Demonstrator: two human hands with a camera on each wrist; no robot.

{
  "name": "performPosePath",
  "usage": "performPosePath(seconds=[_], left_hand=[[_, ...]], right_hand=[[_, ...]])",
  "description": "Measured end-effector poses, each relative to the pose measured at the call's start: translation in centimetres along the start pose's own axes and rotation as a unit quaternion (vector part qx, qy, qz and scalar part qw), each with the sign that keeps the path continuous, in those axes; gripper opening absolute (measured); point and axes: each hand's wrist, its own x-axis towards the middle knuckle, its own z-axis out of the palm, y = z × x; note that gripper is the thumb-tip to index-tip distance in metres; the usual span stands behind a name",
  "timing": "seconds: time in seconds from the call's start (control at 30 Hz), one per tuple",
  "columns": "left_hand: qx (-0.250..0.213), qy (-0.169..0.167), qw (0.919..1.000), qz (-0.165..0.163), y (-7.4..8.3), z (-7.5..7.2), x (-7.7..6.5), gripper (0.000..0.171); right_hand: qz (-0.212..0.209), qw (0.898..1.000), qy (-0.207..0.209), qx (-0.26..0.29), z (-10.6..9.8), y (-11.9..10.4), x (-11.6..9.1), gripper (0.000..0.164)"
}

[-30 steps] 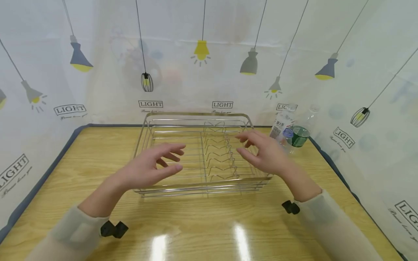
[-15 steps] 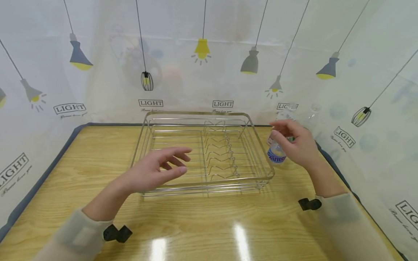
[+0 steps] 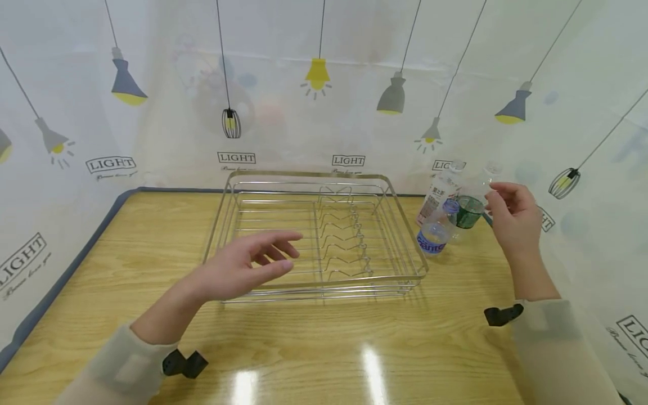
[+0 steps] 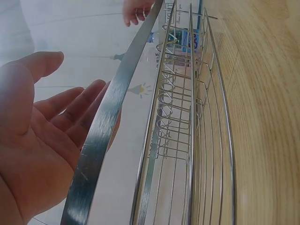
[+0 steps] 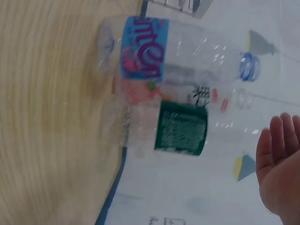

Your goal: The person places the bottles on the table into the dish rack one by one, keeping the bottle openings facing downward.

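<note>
A silver wire dish rack (image 3: 309, 176) stands in the middle of the table. Over its front left part hovers my left hand (image 3: 243, 267), fingers loosely bent and holding nothing. In the left wrist view that hand (image 4: 42, 136) is beside the rack's flat metal rim (image 4: 105, 117). Three clear plastic bottles stand upright right of the rack: one with a blue-purple label (image 3: 432, 239), one with a green label (image 3: 469, 211) and one with printed lettering (image 3: 434, 198). My right hand (image 3: 516, 219) is raised right of the green-labelled bottle, its fingers relaxed and holding nothing.
The wooden table (image 3: 304, 349) has a wall sheet (image 3: 283, 84) printed with hanging lamps behind it and along both sides. A row of bent wire dividers (image 3: 341, 230) runs through the right part of the rack.
My right hand has moved rightward from above the rack, past the bottles, to their right side, uncovering them. The left hand has shifted only slightly to the right.
</note>
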Motion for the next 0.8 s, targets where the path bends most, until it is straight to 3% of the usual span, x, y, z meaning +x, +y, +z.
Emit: performPosePath(seconds=[0.13, 0.33, 0.57, 0.8], left_hand=[[0.003, -0.003, 1.0, -0.002, 0.0, 0.0, 0.0, 0.052], [0.003, -0.002, 1.0, -0.001, -0.1, 0.0, 0.0, 0.051], [0.002, -0.003, 1.0, -0.002, -0.1, 0.0, 0.0, 0.051], [0.004, -0.001, 1.0, -0.002, -0.1, 0.0, 0.0, 0.051]], right_hand=[[0.064, 0.997, 0.033, -0.003, -0.5, 1.4, 0.8, 0.023], [0.151, 0.988, -0.012, -0.02, -0.9, 3.9, 1.7, 0.052], [0.164, 0.982, -0.096, -0.01, -0.2, 6.2, 2.0, 0.084], [0.176, 0.972, -0.151, 0.017, 0.6, 7.4, 2.1, 0.097]])
